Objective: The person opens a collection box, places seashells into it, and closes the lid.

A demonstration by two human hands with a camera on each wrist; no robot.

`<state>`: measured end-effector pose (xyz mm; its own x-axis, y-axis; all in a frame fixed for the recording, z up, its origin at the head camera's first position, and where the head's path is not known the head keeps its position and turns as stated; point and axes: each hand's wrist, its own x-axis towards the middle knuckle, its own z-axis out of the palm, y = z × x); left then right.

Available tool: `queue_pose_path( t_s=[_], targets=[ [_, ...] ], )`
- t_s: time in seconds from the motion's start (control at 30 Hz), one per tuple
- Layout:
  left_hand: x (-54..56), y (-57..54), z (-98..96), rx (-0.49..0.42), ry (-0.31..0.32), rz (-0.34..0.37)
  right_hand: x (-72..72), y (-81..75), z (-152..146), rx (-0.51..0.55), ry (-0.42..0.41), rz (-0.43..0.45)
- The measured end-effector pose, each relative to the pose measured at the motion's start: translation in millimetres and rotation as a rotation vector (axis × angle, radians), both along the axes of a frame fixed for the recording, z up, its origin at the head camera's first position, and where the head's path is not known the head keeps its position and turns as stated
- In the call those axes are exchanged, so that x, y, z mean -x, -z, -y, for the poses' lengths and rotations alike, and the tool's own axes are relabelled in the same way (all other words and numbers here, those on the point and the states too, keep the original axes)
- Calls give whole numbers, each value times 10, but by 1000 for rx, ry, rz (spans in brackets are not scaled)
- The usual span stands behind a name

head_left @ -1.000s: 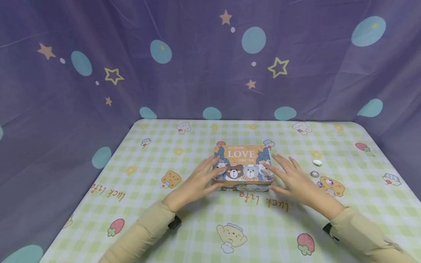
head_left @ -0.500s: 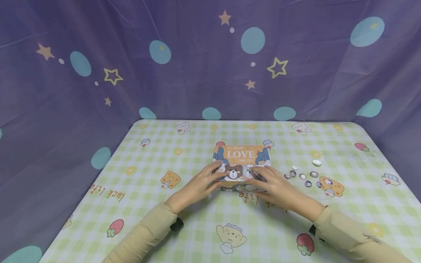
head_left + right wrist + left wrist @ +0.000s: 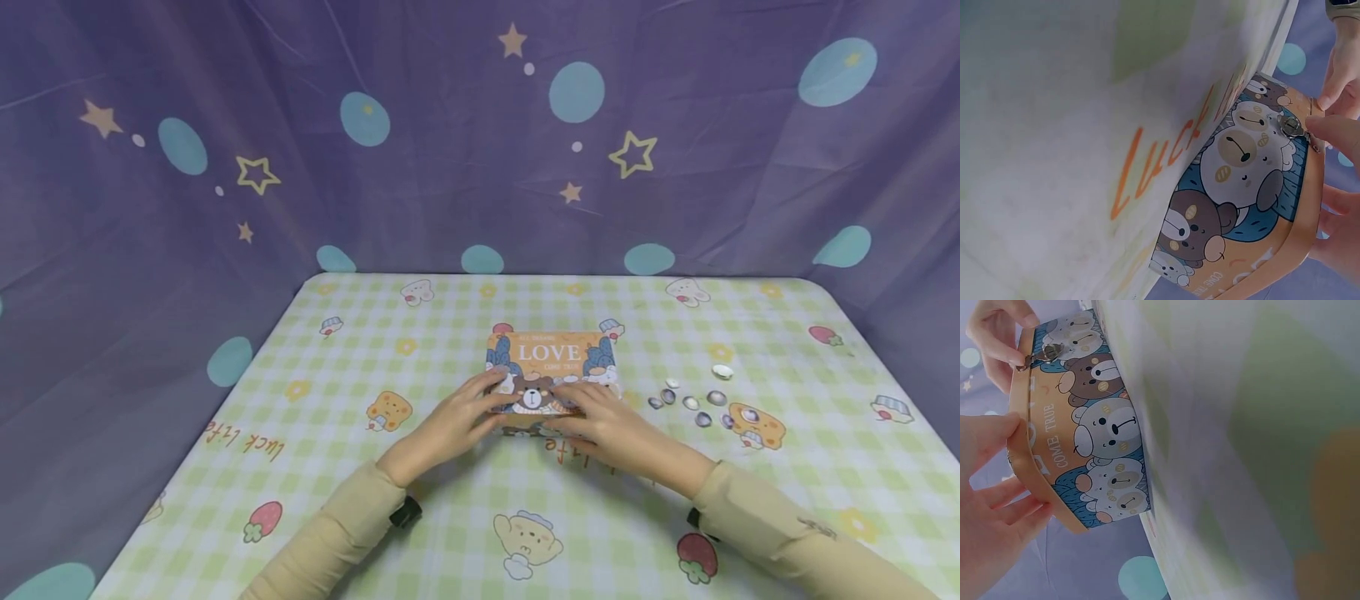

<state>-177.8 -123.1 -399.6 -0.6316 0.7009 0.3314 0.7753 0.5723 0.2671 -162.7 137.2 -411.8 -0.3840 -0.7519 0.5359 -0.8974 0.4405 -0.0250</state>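
Note:
A small orange and blue tin-like box [image 3: 550,354] with "LOVE" lettering and cartoon bears stands in the middle of the table, its lid down. My left hand [image 3: 453,421] rests on its left side, fingers spread over the lid and thumb at the front lid edge. Over the front right part lies my right hand [image 3: 611,429], fingers on the lid top. In the right wrist view its thumb [image 3: 1335,128] touches the metal clasp [image 3: 1290,127] on the box's front. The left wrist view also has the clasp [image 3: 1050,352], with right-hand fingers beside it.
Several small whitish and purple shells [image 3: 691,402] lie loosely to the right of the box. A green checked cloth [image 3: 360,542] with cartoon prints covers the table. Purple curtains [image 3: 450,125] hang behind it and at both sides.
My right hand has moved left from the box's right side to its front near the clasp, uncovering more shells. The left hand has barely moved, and the box stays put.

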Motion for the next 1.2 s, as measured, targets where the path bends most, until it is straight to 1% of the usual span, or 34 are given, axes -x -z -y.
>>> queue_pose_path(
  t_s=[0.17,0.33,0.53,0.67,0.9,1.1,1.2],
  targets=[
    [6,-4,1,2,-1,-8,29,12,22,-62,28,-18],
    [10,-3,7,1,3,-11,60,22,67,-113,57,-65],
    [14,-2,12,-4,10,-25,82,38,125,-123,88,-102],
    [10,-5,10,0,8,-14,85,65,150,-134,101,-128],
    [3,-11,10,9,-5,1,84,70,183,-133,116,-114],
    [-1,-19,5,9,-10,11,102,65,202,-113,105,-90],
    [0,-20,0,10,-9,8,110,67,197,-109,106,-95]
  ],
)
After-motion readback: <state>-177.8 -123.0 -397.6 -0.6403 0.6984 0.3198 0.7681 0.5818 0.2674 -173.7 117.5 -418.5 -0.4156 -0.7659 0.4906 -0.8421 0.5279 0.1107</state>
